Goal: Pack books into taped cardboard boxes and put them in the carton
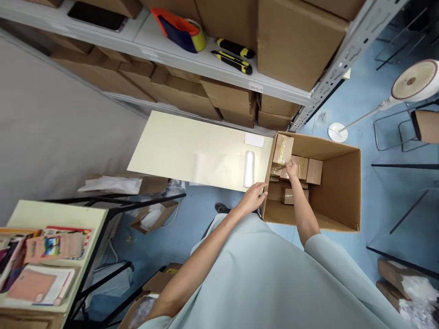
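A large open cardboard box (343,183) stands right of the pale tabletop, with several small taped cardboard boxes inside. My right hand (292,169) reaches into it, closed on the lower corner of a small cardboard box (283,148) that is tilted up against the near left wall. Beneath and beside my hand lie other small boxes, one of them (314,171) to its right and another (290,196) lower down. My left hand (253,197) rests its stretched fingers against the large box's left rim, holding nothing; its thumb side is partly hidden.
On the pale tabletop (171,146) are a white roll (248,169) and a white label stack (254,140). The shelf above holds a tape dispenser (181,32), cutters (233,61), a phone (98,16) and cartons. A fan (338,132) stands at right; books (37,283) lie left.
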The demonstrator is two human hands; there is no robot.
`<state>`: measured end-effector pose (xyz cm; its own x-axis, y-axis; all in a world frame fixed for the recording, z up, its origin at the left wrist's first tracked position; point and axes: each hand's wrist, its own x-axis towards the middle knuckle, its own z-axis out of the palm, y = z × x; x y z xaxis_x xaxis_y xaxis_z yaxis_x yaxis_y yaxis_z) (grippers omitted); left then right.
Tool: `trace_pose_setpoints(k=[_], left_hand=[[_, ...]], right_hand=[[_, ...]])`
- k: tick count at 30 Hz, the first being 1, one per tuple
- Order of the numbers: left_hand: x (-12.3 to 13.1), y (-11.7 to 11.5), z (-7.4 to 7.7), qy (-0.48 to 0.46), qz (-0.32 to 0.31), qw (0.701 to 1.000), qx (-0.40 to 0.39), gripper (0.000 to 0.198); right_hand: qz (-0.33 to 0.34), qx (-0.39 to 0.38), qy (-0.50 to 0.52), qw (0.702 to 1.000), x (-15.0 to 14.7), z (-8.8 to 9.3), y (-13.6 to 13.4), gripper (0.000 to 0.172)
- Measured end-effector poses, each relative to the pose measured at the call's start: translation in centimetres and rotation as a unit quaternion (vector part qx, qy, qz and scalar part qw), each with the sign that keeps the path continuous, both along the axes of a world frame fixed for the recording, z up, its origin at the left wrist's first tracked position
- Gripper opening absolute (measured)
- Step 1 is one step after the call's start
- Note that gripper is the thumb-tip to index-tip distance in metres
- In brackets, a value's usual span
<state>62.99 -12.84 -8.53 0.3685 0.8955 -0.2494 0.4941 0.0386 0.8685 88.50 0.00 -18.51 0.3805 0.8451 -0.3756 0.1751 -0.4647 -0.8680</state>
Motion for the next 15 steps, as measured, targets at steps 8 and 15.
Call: trace_pose_setpoints(k=[8,15], left_hand=[[-8.4,-1.2,0.7,-0.028,0.159,0.986,0.037,0.037],[-21.0,-6.4,4.2,-0.06,0.373,0.918,0.119,0.034]], right_hand=[[0.169,0.132,-0.14,0.967,-11.5,7.0,-5.4,0.062],[0.407,0.202,-0.044,0.89,-30.1,14.4,-12.7,0.052]])
